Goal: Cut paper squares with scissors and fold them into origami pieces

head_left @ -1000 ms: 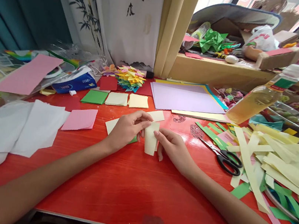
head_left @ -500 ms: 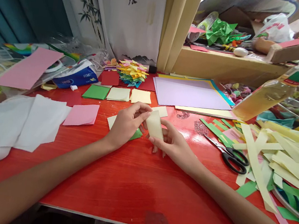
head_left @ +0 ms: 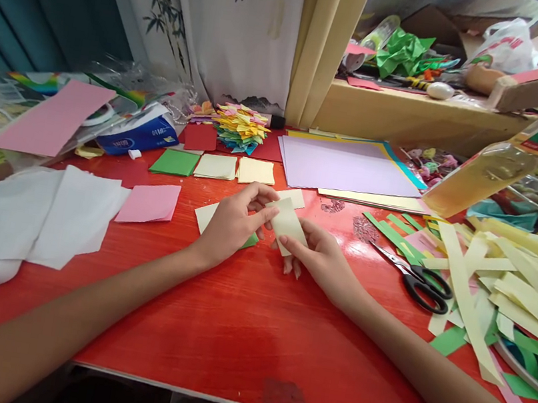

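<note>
A small pale yellow piece of paper [head_left: 288,223], narrow and rectangular like a folded square, is held up between both hands over the red table. My left hand [head_left: 234,223] pinches its upper left corner between thumb and fingers. At its lower right end, my right hand [head_left: 317,254] grips it with the thumb on top and the fingers beneath. Under and beside my left hand lie a cream paper square [head_left: 204,216] and a green piece of paper [head_left: 249,241], both partly covered. Another pale paper [head_left: 294,197] lies just behind the held one.
Black-handled scissors [head_left: 423,282] and many paper strips [head_left: 470,279] lie on the right. Stacks of green [head_left: 174,162], cream [head_left: 256,171] and pink squares [head_left: 148,203] lie behind and left. Purple sheets [head_left: 350,166] and a leaning bottle [head_left: 488,170] stand farther back.
The held paper has tilted, its lower end swinging slightly right along with my right hand. Both hands keep their hold; the whole view has shifted a little.
</note>
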Demonstrator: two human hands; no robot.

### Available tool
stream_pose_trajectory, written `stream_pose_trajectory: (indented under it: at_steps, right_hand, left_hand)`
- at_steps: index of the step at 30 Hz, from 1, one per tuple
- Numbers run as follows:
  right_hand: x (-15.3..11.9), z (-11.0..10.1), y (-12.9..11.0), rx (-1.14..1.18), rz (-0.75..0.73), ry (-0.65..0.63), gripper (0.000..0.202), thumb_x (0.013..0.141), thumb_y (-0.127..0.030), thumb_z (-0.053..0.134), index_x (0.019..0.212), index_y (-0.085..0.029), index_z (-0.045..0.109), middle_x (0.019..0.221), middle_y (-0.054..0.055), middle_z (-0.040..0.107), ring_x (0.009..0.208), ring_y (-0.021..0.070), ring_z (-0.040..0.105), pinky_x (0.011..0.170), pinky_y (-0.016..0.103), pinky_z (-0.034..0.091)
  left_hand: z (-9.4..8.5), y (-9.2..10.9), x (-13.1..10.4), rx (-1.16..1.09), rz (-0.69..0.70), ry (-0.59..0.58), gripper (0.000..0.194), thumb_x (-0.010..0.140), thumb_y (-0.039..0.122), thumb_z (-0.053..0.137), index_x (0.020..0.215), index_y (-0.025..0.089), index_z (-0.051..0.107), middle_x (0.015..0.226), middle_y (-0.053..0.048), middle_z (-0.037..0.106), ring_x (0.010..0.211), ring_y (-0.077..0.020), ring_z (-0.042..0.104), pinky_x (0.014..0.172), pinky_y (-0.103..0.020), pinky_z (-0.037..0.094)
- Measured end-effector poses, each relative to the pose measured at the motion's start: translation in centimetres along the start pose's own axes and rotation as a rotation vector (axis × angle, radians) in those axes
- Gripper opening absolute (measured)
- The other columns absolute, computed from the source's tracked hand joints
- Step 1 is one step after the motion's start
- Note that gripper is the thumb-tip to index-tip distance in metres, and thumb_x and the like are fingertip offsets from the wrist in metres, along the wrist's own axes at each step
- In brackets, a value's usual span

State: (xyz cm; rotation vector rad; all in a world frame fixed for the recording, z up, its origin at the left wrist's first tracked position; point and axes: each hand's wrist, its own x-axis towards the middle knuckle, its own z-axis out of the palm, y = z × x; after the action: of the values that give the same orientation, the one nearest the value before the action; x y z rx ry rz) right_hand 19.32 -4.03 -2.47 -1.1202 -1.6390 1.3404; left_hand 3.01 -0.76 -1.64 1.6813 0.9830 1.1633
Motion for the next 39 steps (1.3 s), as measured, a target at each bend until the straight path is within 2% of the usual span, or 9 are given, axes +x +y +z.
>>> stream_pose_trajectory:
  at_steps: [12,18,23,27,29,31,35,37,39]
  right_hand:
    - [0.22,0.02,-0.01,0.012,0.000,-0.005,0.013,0.085,-0.026,0.048,0.093,-0.016,0.050,0.062,-0.004,0.053,0.046,0.0075,0.051,0.041,0.020,0.038]
    - [0.30,-0.01,0.11,0.011,-0.006,-0.005,0.011,0.084,-0.025,0.049,0.091,-0.016,0.050,0.061,-0.005,0.053,0.044,0.0066,0.050,0.041,0.019,0.036]
    - [0.28,-0.03,0.09,0.005,0.002,-0.004,0.013,0.084,-0.026,0.049,0.092,-0.016,0.051,0.056,-0.005,0.052,0.044,0.0070,0.048,0.040,0.020,0.034]
    - [0.31,-0.23,0.31,0.047,-0.015,0.146,0.014,0.083,-0.028,0.052,0.088,-0.016,0.055,0.055,-0.005,0.050,0.043,0.0053,0.041,0.040,0.020,0.028]
    - [0.41,-0.43,0.48,0.127,-0.029,0.257,0.014,0.081,-0.029,0.055,0.088,-0.016,0.056,0.054,-0.006,0.048,0.042,0.0044,0.036,0.039,0.020,0.025]
    - [0.54,-0.61,0.61,0.229,-0.038,0.311,0.017,0.080,-0.030,0.057,0.091,-0.018,0.056,0.053,-0.006,0.047,0.041,0.0048,0.035,0.038,0.019,0.025]
    - [0.75,-0.75,0.64,0.375,-0.070,0.291,0.021,0.077,-0.028,0.062,0.094,-0.018,0.055,0.073,-0.002,0.057,0.055,0.0082,0.050,0.044,0.020,0.038]
    - [0.79,-0.73,0.63,0.387,-0.096,0.275,0.018,0.076,-0.025,0.063,0.090,-0.017,0.057,0.078,0.000,0.057,0.061,0.0087,0.052,0.049,0.020,0.040]
    - [0.80,-0.70,0.65,0.376,-0.120,0.274,0.013,0.076,-0.023,0.063,0.086,-0.017,0.058,0.075,-0.001,0.056,0.061,0.0075,0.050,0.052,0.020,0.039]
  left_hand:
    - [-0.03,-0.24,-0.07,0.041,0.015,0.000,0.014,0.080,0.026,0.054,0.091,0.017,0.053,0.078,0.000,0.056,0.065,-0.0102,0.056,0.052,-0.019,0.048]
    - [-0.18,-0.23,-0.16,0.139,0.020,-0.030,0.027,0.082,0.027,0.052,0.107,0.019,0.058,0.075,0.000,0.057,0.056,-0.0084,0.055,0.053,-0.021,0.046]
    - [-0.30,-0.10,-0.16,0.178,0.032,-0.026,0.029,0.082,0.026,0.052,0.108,0.018,0.060,0.074,0.000,0.057,0.053,-0.0074,0.053,0.054,-0.021,0.045]
    - [-0.23,-0.20,0.05,0.088,-0.005,-0.014,0.031,0.081,0.025,0.053,0.110,0.016,0.058,0.073,0.000,0.056,0.056,-0.0082,0.053,0.053,-0.021,0.048]
    - [-0.14,-0.32,0.18,0.000,-0.038,-0.016,0.030,0.079,0.024,0.055,0.107,0.014,0.057,0.074,-0.001,0.057,0.060,-0.0098,0.055,0.052,-0.021,0.049]
    - [-0.06,-0.44,0.28,-0.072,-0.070,-0.025,0.026,0.077,0.023,0.056,0.102,0.013,0.057,0.075,-0.002,0.059,0.062,-0.0110,0.057,0.052,-0.022,0.051]
    - [0.00,-0.48,0.27,-0.116,-0.101,-0.023,0.018,0.076,0.022,0.059,0.093,0.014,0.056,0.075,-0.001,0.060,0.062,-0.0099,0.059,0.054,-0.021,0.052]
    - [0.01,-0.43,0.22,-0.127,-0.104,-0.044,0.016,0.076,0.022,0.060,0.090,0.014,0.056,0.074,0.000,0.060,0.061,-0.0090,0.059,0.055,-0.021,0.052]
    - [0.03,-0.39,0.20,-0.130,-0.111,-0.071,0.015,0.075,0.021,0.060,0.088,0.014,0.056,0.073,0.000,0.061,0.060,-0.0087,0.060,0.056,-0.020,0.051]
